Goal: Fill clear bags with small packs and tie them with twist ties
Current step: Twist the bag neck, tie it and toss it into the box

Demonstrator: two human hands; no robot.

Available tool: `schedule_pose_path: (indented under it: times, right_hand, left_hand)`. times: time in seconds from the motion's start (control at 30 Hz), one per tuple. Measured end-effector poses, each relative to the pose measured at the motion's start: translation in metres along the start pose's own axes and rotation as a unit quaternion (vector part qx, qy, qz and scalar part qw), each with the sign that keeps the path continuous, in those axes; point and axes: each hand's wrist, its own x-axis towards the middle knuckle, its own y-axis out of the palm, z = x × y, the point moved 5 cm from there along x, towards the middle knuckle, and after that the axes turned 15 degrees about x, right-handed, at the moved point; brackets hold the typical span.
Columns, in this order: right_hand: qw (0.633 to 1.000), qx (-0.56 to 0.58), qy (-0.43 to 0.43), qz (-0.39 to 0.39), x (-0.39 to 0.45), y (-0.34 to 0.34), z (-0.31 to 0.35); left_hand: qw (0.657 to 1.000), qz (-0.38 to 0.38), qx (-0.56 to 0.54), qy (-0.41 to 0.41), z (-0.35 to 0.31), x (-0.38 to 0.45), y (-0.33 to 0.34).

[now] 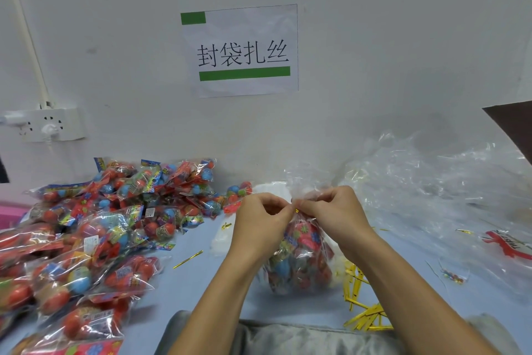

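Note:
A clear bag [299, 262] stuffed with small red and blue packs stands on the pale blue table in front of me. Its neck is gathered at the top, with a gold twist tie [296, 209] around it. My left hand [260, 220] pinches the tie from the left. From the right, my right hand [331, 210] pinches the tie and the bunched neck. The fingertips of both hands meet at the tie.
A big heap of small packs [95, 228] covers the left of the table. Empty clear bags [431, 190] pile up at the right. Loose gold twist ties [362, 311] lie near my right forearm, one single tie [187, 259] at centre left. A wall socket [49, 124] is at left.

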Motion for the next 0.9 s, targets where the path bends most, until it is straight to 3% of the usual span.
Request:
schedule_pose_path:
  times: [0.27, 0.57, 0.63, 0.77, 0.9]
  right_hand:
    - [0.995, -0.076, -0.035, 0.049, 0.000, 0.004, 0.005]
    - [0.984, -0.150, -0.086, 0.046, 0.002, 0.003, 0.009]
    - [0.986, -0.141, -0.079, 0.047, 0.002, 0.003, 0.008]
    - [0.990, -0.112, -0.063, 0.051, 0.001, 0.002, 0.008]
    - [0.986, -0.141, -0.071, 0.061, 0.000, 0.003, 0.010]
  left_hand:
    - [0.965, -0.068, 0.237, 0.086, -0.015, -0.003, -0.008]
    - [0.873, -0.081, 0.422, 0.229, -0.025, -0.007, -0.003]
    - [0.892, -0.067, 0.384, 0.229, -0.023, -0.006, -0.004]
    - [0.959, -0.015, 0.244, 0.144, -0.014, 0.000, -0.007]
    - [0.945, -0.001, 0.283, 0.162, -0.019, -0.004, -0.008]
